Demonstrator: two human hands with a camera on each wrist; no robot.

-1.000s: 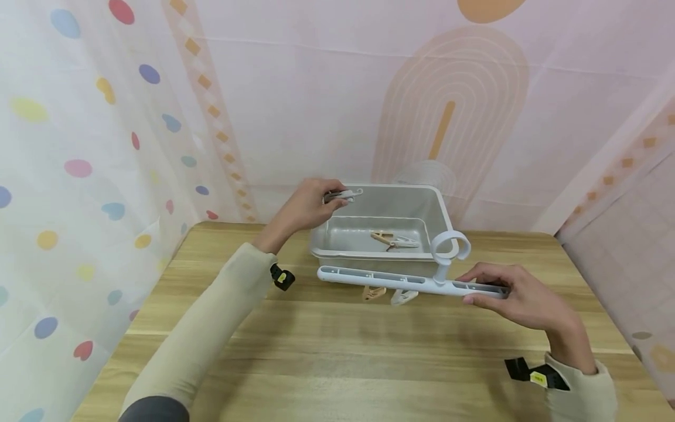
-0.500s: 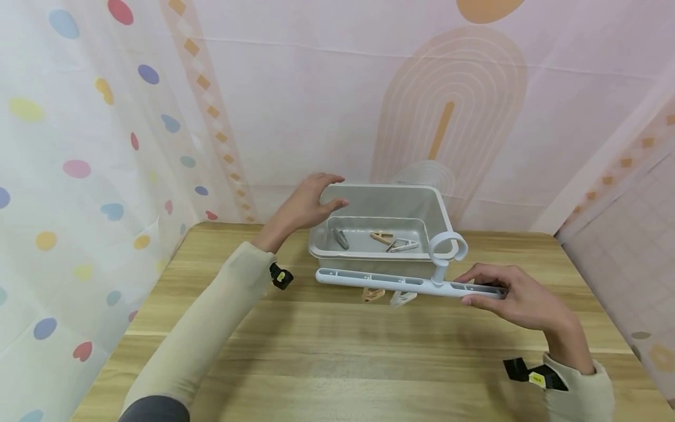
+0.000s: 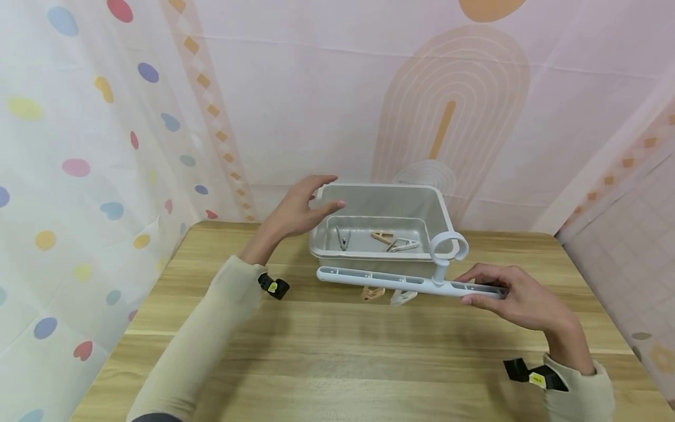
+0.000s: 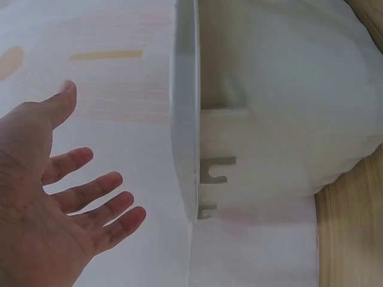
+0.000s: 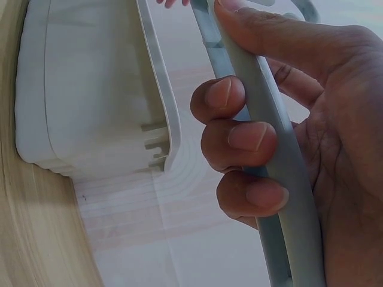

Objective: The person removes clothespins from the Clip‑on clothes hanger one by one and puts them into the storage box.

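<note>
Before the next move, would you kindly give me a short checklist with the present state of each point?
1. Hanger steadied: ok; the right hand grips one end of the hanger.
2. Left hand free: ok; the left hand is open and holds nothing.
3. Grey clip inside the bin: ok; the grey clip lies on the floor of the bin, toward its left side.
4. Loose clips well spread: not ok; the loose tan clip and loose white clip lie bunched together.
5. Hanging tan clip and hanging white clip firmly attached: cannot tell; their tops are hidden behind the bar.
</note>
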